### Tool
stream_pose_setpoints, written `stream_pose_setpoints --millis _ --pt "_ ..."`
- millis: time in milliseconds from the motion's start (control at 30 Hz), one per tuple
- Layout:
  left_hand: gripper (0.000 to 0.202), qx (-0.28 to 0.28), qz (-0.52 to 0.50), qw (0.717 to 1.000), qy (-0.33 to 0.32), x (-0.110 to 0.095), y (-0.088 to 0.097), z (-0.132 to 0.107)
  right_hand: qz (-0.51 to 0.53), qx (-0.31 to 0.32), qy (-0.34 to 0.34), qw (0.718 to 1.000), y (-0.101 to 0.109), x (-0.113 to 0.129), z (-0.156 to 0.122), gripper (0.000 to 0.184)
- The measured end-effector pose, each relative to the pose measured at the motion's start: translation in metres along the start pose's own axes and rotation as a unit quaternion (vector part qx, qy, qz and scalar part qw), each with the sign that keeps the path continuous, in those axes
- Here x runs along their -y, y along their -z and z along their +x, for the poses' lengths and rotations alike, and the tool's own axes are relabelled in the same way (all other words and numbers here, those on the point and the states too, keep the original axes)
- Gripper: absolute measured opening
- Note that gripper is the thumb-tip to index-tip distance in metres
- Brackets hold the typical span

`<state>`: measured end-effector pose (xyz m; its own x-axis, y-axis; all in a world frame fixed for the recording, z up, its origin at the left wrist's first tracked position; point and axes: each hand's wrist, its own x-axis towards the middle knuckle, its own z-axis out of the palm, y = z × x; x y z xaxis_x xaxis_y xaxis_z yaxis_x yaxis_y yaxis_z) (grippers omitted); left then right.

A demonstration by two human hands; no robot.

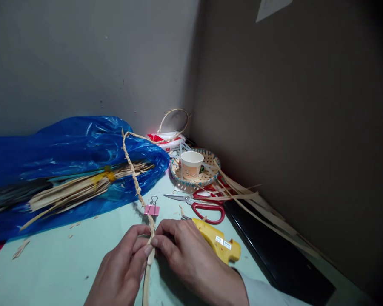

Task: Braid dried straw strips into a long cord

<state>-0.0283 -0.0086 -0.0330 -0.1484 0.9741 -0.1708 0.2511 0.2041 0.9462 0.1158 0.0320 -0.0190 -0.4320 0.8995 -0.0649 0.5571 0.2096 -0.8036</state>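
Note:
A thin braid of pale dried straw point(133, 175) runs from the back of the table down toward me. Both hands pinch it near its lower end, below a pink binder clip point(152, 210) that grips the braid. My left hand point(123, 263) closes on it from the left, thumb at the strand. From the right, my right hand point(188, 257) presses thumb and fingers on the same spot. Below the fingers a flat loose strip point(147, 280) hangs toward the near edge. Just beyond my right hand lies a yellow glue gun point(215, 240), partly covered by it.
Red-handled scissors point(207, 208) lie behind the glue gun. A paper cup point(191, 165) sits in a woven basket point(175, 174) at the back. Straw bundles point(73, 187) rest on a blue plastic bag point(83, 136) at left. A black flat object point(268, 250) and loose strips point(268, 212) are at right.

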Motion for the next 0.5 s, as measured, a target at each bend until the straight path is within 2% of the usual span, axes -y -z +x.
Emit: stream_pose_setpoints --millis 233,333,500 --pt "0.015 -0.035 0.134 0.987 -0.083 -0.006 0.005 -0.001 0.019 -0.007 -0.045 0.999 -0.003 -0.003 0.003 0.019" --pt "0.021 -0.033 0.192 0.973 -0.12 -0.011 0.008 -0.001 0.013 -0.021 -0.032 0.999 -0.002 -0.004 0.003 0.019" --pt "0.024 -0.061 0.195 0.973 -0.102 -0.012 0.006 -0.003 0.021 -0.021 -0.021 0.999 -0.006 -0.006 0.003 0.02"
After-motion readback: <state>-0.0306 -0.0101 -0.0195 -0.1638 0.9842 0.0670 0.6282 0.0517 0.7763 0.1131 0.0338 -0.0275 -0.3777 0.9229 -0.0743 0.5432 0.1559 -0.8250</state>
